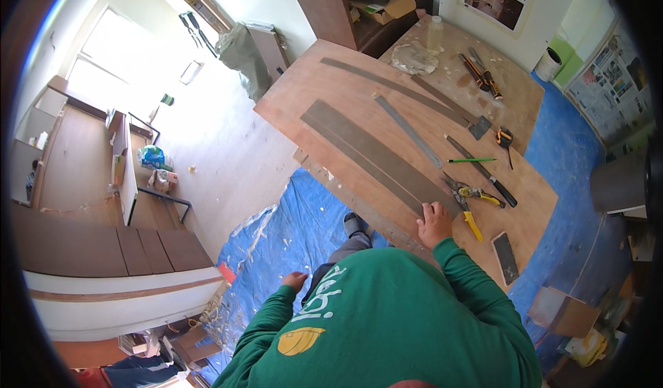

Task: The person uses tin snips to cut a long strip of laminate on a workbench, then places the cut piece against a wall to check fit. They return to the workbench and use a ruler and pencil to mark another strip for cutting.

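Note:
Two long grey-brown strips [380, 152] lie side by side on the plywood worktop [290, 105]. My right hand [434, 225] rests on their near end with its fingers spread, pressing on top and not wrapped round them. Close to it, yellow-handled snips [470, 212] lie with their jaws apart. Down at my left side, off the worktop, is my left hand [295, 281]; its fingers are too small to make out, and I see nothing held in it. Beyond the strips are a metal ruler [409, 130], a green pencil [472, 159] and a black-handled tool [487, 174].
A sanding block [505, 257] sits near the right edge. Farther back are a tape measure [505, 138], a scraper [478, 127], two utility knives [483, 77] and a clear bottle [434, 34]. Blue sheeting [276, 226] covers the floor. Brown cabinets [138, 250] stand at left.

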